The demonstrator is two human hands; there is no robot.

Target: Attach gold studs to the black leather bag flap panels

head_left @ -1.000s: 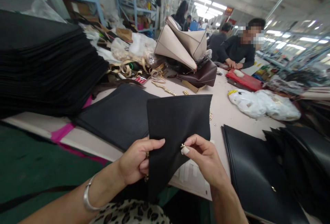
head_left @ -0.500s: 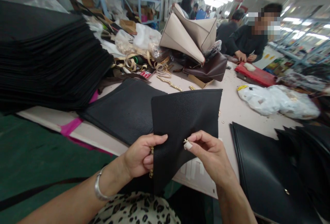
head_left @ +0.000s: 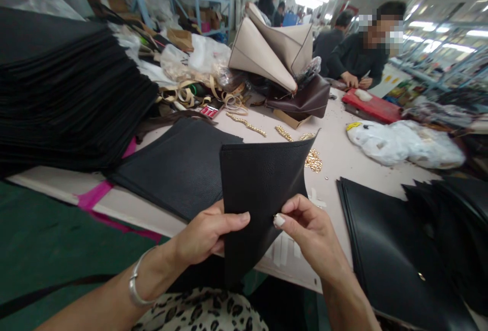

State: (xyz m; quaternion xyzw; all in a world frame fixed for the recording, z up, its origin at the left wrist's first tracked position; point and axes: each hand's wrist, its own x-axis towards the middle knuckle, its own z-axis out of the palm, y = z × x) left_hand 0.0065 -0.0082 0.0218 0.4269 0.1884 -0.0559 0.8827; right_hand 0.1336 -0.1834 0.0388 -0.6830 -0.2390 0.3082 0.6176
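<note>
My left hand (head_left: 208, 232) grips the left edge of a black leather panel (head_left: 259, 178), its thumb across the front and its other fingers behind. The panel stands upright and bends near its right side. My right hand (head_left: 310, 224) is pinched at the panel's face, with a small gold metal piece (head_left: 275, 216) at its fingertips, mostly covered by thumb and finger. Flat black panels (head_left: 179, 163) lie on the table to the left. Beyond the held panel are gold chain pieces (head_left: 313, 161) on the tabletop.
A tall stack of black sheets (head_left: 68, 92) fills the left. More black panels (head_left: 385, 229) lie at the right, near white plastic bags (head_left: 404, 143). Beige bags (head_left: 272, 51) sit on a dark brown one (head_left: 301, 98). A person (head_left: 358, 59) works across the table.
The panel's right side has bent further back, showing more gold chain behind it. The gold piece is now more covered by my right fingers. Gold seen beside my left hand is now hidden.
</note>
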